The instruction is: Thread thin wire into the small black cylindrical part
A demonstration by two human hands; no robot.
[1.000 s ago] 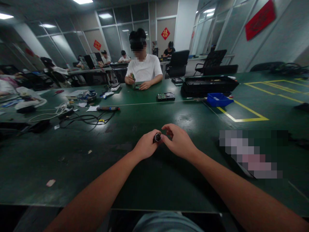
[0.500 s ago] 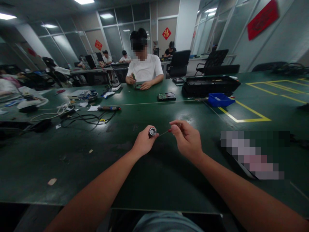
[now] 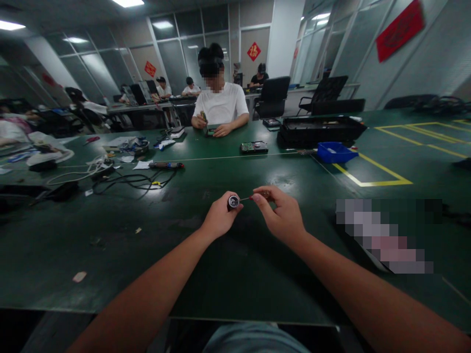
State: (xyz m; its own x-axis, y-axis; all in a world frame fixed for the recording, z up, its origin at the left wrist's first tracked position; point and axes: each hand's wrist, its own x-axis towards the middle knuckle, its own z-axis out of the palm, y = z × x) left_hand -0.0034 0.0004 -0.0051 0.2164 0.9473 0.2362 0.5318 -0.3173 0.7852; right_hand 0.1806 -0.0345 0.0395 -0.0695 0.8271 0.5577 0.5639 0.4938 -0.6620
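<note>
My left hand (image 3: 216,219) is wrapped round a short black cylinder (image 3: 233,201), whose round end with a silver rim and a recessed inside faces me. Just to its right, my right hand (image 3: 282,213) pinches a small screwdriver (image 3: 265,194) with a brownish handle and a red collar. The thin shaft points left, and its tip reaches the cylinder's open end. Whether the tip touches anything inside is too small to tell. Both hands are above the green table (image 3: 235,279).
Black cables (image 3: 127,184) and a pen-like tool (image 3: 165,165) lie at left. Beyond my hands are a hard drive (image 3: 253,147), a blue bin (image 3: 336,152) and a long black tray (image 3: 320,130). A blurred-out flat object (image 3: 382,238) lies at right. Across the table sits a co-worker (image 3: 222,105).
My right hand has drawn back to the right from the cylinder, bringing the screwdriver into view; its tip then rose to the rim. My left hand has shifted slightly left, turning the cylinder's end towards me.
</note>
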